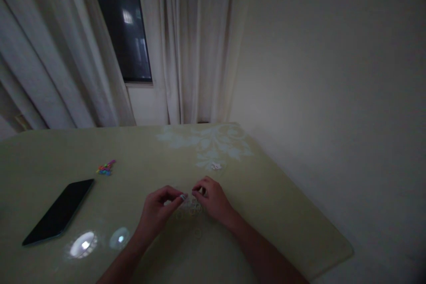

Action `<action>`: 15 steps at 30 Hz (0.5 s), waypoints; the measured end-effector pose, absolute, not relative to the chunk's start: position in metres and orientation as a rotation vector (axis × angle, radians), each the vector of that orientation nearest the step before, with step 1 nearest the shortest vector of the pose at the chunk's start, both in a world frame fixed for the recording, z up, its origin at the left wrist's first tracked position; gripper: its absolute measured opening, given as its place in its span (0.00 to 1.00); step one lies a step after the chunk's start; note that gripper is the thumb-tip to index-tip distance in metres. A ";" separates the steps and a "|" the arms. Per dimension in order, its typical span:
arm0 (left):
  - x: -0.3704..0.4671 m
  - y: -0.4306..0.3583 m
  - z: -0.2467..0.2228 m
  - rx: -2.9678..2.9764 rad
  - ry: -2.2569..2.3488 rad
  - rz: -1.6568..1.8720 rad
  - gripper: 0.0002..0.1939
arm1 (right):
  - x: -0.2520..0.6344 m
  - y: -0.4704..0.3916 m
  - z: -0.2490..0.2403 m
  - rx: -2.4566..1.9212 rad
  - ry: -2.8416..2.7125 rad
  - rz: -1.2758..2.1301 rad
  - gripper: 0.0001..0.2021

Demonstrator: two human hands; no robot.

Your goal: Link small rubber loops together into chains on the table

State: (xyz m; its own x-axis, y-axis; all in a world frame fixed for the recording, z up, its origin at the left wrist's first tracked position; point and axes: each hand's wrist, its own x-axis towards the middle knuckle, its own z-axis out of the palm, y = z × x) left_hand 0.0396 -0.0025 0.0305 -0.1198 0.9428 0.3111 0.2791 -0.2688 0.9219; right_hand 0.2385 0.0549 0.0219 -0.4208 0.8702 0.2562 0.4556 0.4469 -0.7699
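Note:
My left hand pinches a small pale piece with a bluish tint between thumb and fingertip. Just to its right, my right hand is closed with thumb and forefinger together; whatever sits in that pinch is too small to make out. A gap separates the two sets of fingertips. Under and between the hands lie several small clear rings on the table. One separate ring rests nearer to me. Beyond my right hand is a little heap of small white pieces.
A black tablet-like slab lies at the left of the pale glossy table. Behind it sits a pile of small multicoloured pieces. A wall borders the table's right side; curtains and a dark window stand behind.

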 end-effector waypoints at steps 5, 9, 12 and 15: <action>0.043 -0.001 0.026 1.493 1.256 1.501 0.13 | 0.234 0.052 0.010 -1.163 -2.261 0.698 0.05; 0.045 0.000 0.024 1.333 1.099 1.467 0.16 | 0.231 0.049 0.009 -1.146 -2.362 0.659 0.03; 0.046 -0.001 0.025 1.277 1.078 1.433 0.13 | 0.230 0.049 0.006 -1.122 -2.476 0.521 0.02; 0.044 -0.001 0.027 1.362 1.176 1.420 0.09 | 0.229 0.050 0.003 -1.092 -2.536 0.392 0.02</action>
State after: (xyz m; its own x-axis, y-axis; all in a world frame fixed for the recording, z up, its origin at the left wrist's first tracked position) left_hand 0.0436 -0.0012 0.0266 -0.0741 0.9713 0.2258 0.0408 -0.2233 0.9739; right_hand 0.2292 0.0502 0.0028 -0.6413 0.7388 0.2074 0.6417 0.6645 -0.3829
